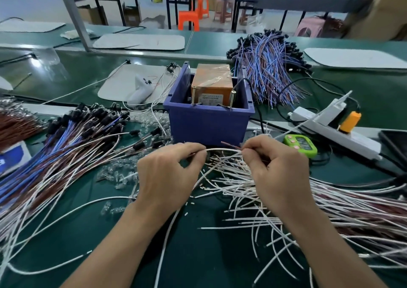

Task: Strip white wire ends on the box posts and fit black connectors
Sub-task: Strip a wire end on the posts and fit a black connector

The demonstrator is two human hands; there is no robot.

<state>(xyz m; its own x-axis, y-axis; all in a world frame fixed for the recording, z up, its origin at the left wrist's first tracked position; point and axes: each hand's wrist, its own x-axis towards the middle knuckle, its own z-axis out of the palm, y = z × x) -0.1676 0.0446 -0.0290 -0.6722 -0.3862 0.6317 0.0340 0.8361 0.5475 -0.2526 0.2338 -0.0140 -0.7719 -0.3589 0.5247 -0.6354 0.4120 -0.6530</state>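
A thin white insulated wire is pinched between left hand and right hand, just before the blue plastic box. Its stripped end could be frayed if tugged; neighbouring loose white wires may be snagged.

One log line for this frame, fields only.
left hand: pinching white wire | right hand: pinching same wire | location: before blue box | connector: not fitted

Left hand and right hand bare; forearms bare, no sleeves, gloves, rings or watch.
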